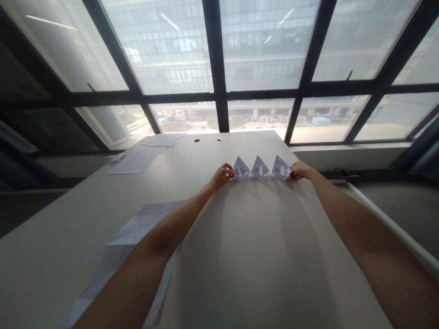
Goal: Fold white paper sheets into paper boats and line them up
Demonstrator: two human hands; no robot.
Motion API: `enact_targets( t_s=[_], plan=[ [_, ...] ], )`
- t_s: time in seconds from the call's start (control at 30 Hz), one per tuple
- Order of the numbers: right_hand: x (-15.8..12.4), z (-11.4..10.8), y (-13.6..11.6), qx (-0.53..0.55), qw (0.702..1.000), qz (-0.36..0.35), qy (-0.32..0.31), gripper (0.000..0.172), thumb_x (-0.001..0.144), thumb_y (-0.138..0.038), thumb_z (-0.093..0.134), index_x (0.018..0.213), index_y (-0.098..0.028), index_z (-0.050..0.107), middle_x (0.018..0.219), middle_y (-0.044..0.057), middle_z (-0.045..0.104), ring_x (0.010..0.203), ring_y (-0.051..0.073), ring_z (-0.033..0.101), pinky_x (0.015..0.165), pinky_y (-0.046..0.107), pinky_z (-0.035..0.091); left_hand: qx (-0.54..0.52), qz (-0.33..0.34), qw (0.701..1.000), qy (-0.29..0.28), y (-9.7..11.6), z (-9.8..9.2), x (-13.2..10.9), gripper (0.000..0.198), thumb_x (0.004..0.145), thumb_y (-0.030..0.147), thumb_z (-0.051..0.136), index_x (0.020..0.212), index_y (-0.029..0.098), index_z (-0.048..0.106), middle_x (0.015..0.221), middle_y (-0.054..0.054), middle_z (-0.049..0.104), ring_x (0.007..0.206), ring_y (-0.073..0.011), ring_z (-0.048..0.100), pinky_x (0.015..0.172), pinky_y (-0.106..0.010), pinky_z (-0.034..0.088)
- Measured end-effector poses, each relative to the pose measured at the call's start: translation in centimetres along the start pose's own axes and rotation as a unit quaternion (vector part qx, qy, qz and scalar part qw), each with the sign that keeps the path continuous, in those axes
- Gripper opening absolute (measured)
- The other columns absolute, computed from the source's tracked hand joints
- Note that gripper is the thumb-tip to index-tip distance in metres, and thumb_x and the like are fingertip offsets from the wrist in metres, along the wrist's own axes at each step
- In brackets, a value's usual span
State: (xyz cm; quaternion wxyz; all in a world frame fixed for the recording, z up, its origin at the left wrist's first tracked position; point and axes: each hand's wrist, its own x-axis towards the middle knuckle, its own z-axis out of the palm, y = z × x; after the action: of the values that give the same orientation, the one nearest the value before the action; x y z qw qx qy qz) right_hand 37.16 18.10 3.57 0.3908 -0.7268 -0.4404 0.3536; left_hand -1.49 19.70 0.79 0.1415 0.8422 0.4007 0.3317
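Paper boats [260,167], three in a row near the table's [247,256] far edge, tips touching.

Left hand [222,176] pinched the leftmost boat [241,168]; middle boat [260,167] stood untouched; right hand [299,170] pinched the rightmost boat [281,167]. Loose sheets [137,160] lay at the far-left corner, a creased sheet [130,237] toward the near-left edge. My read: nudge both ends lightly and evenly, keep the hulls upright, don't crush folds.

Office setting: a plain white desk [240,256] with cable holes [196,140], loose paper [135,161], and large windows [219,50] facing office blocks.
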Motion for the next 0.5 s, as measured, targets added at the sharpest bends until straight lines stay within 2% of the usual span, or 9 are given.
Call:
enact_targets(
  t_s=[0.17, 0.3, 0.4, 0.5],
  plan=[
    [-0.2, 0.0, 0.0, -0.028, 0.997, 0.073, -0.026, 0.022, 0.089, -0.016, 0.057, 0.068, -0.009, 0.058, 0.056, 0.005, 0.059, 0.046, 0.010, 0.059, 0.053, 0.023, 0.051, -0.006, -0.001, 1.000, 0.004, 0.0, 0.5, -0.1, 0.011, 0.082, 0.012, 0.067, 0.088, 0.018, 0.074, 0.106, -0.006, 0.059, 0.075, -0.0116, 0.060, 0.078, -0.029, 0.053],
    [-0.5, -0.1, 0.2, -0.014, 0.996, 0.083, -0.017, 0.019, 0.087, -0.021, 0.063, 0.071, -0.013, 0.057, 0.053, 0.004, 0.059, 0.048, 0.014, 0.060, 0.050, 0.025, 0.054, -0.011, 0.005, 1.000, 0.007, -0.1, 0.1, -0.5, 0.027, 0.082, 0.009, 0.065, 0.107, 0.018, 0.070, 0.109, -0.007, 0.058, 0.078, -0.0126, 0.063, 0.078, -0.030, 0.055],
    [-1.0, -0.5, 0.6, 0.003, 0.997, 0.077, -0.013, 0.020, 0.086, -0.024, 0.066, 0.071, -0.016, 0.056, 0.050, 0.003, 0.058, 0.050, 0.017, 0.061, 0.050, 0.027, 0.055, -0.003, 0.011, 1.000, 0.005, 0.3, -1.1, -1.4, 0.032, 0.084, 0.010, 0.060, 0.114, 0.018, 0.067, 0.110, -0.008, 0.058, 0.081, -0.0141, 0.064, 0.081, -0.031, 0.055],
    [-1.9, -0.9, 1.6, 0.022, 0.998, 0.059, 0.001, 0.021, 0.088, -0.023, 0.062, 0.070, -0.016, 0.054, 0.050, 0.003, 0.058, 0.050, 0.018, 0.062, 0.051, 0.028, 0.056, 0.015, 0.016, 1.000, -0.022, 1.0, -3.5, -3.4, 0.029, 0.089, 0.018, 0.054, 0.115, 0.019, 0.066, 0.114, -0.009, 0.060, 0.088, -0.0173, 0.064, 0.081, -0.032, 0.055]
  ],
)
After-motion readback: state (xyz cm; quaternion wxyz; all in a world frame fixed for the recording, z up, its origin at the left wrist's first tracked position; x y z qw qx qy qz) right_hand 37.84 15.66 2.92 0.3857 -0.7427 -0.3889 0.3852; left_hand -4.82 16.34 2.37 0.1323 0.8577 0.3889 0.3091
